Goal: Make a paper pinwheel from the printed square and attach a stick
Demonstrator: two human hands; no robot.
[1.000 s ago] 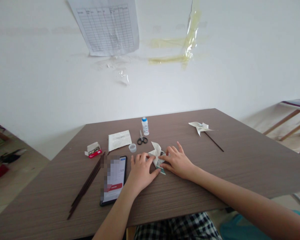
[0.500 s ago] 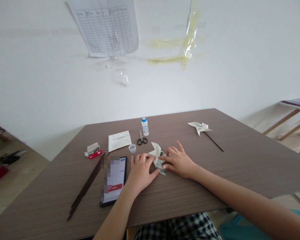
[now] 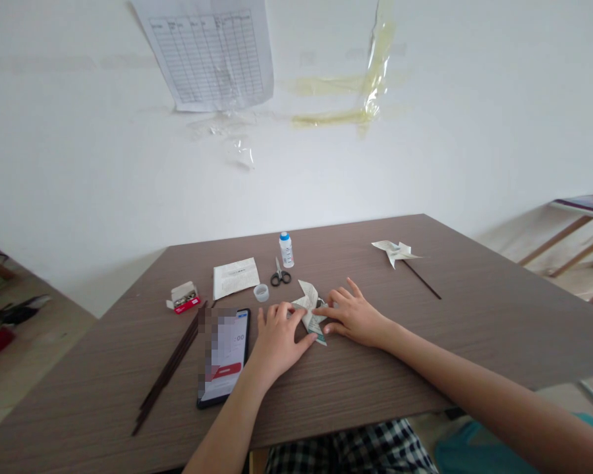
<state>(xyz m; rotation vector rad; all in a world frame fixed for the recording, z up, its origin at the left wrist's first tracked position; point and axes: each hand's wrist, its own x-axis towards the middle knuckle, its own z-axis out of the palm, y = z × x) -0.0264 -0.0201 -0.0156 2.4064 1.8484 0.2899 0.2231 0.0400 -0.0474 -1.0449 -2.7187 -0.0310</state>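
A folded printed-paper pinwheel with a greenish lower blade lies flat on the table in front of me. My left hand holds its left side, thumb at the lower blade and index finger close to the centre. From the other side my right hand grips it, with the index fingertip pressed near the middle and the thumb on the right blade. My fingers cover parts of the blades. A small dark shape shows beside the right fingers, too small to name.
Left of my hands lie a phone, thin dark sticks and a small red-and-white box. Beyond are folded paper, a clear cap, scissors and a blue-capped bottle. A pinwheel on a stick lies back right.
Both hands stay almost still on the pinwheel. The digits on the phone screen have changed from 59 to 00.
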